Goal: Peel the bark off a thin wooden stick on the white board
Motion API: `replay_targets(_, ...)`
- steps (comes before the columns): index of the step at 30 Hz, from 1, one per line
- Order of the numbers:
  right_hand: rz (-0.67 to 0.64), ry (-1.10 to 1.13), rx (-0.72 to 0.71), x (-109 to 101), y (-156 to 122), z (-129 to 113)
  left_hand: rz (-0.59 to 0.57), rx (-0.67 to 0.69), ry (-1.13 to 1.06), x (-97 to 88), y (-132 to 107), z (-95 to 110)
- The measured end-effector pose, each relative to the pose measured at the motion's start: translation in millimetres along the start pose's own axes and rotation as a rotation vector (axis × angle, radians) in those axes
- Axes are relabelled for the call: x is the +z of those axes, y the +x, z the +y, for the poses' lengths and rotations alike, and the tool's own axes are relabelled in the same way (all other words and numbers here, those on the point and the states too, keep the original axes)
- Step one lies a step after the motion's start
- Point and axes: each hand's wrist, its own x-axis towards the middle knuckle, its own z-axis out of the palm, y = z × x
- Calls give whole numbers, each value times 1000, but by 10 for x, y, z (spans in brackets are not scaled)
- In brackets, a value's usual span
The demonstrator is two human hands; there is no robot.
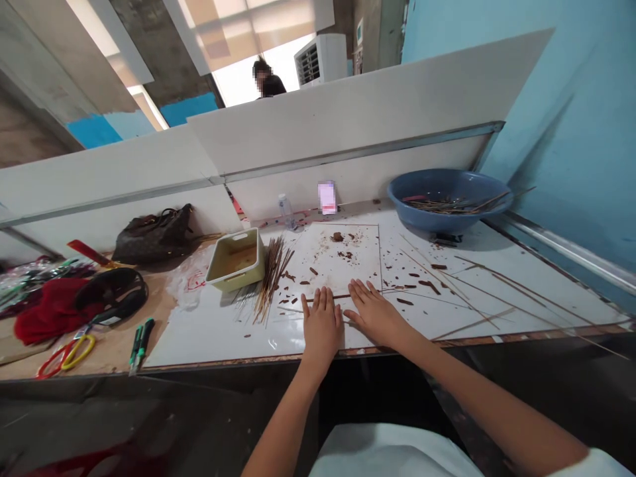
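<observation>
My left hand (pixel 322 326) lies flat, palm down, near the front edge of the white table. Beside it my right hand (pixel 376 314) is also flat, its fingers together and angled to the left. Under the fingertips of both hands runs a thin brown stick (pixel 342 297), partly hidden by them. It lies across the front of a square white board (pixel 342 265). On the board are a dark brown lump (pixel 338 236) and many crumbs. Short brown pieces (pixel 430 287) are scattered to the right. A bundle of thin sticks (pixel 272 278) lies to the left.
A green-rimmed basin (pixel 237 281) stands left of the board; a blue bowl (pixel 450 224) with sticks is at the back right. Long thin sticks (pixel 517 291) lie on the right. Further left are scissors (pixel 67 354), cutters (pixel 142 344) and a brown bag (pixel 154 235). A phone (pixel 326 197) leans on the partition.
</observation>
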Motion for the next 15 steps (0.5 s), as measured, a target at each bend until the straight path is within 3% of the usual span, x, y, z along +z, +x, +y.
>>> replay_targets(4, 81, 10, -61, 51, -360, -58, 20, 35, 0, -20, -353, -11)
replay_targets(6, 98, 20, -80, 62, -426, -63, 19, 53, -6, -35, -412, -47)
replay_targets(12, 9, 3, 13, -1, -9, 58, -65, -3, -35, -75, 16, -115)
replay_targets(15, 11, -9, -3, 14, -59, 55, -51, -14, -17, -72, -33, -89)
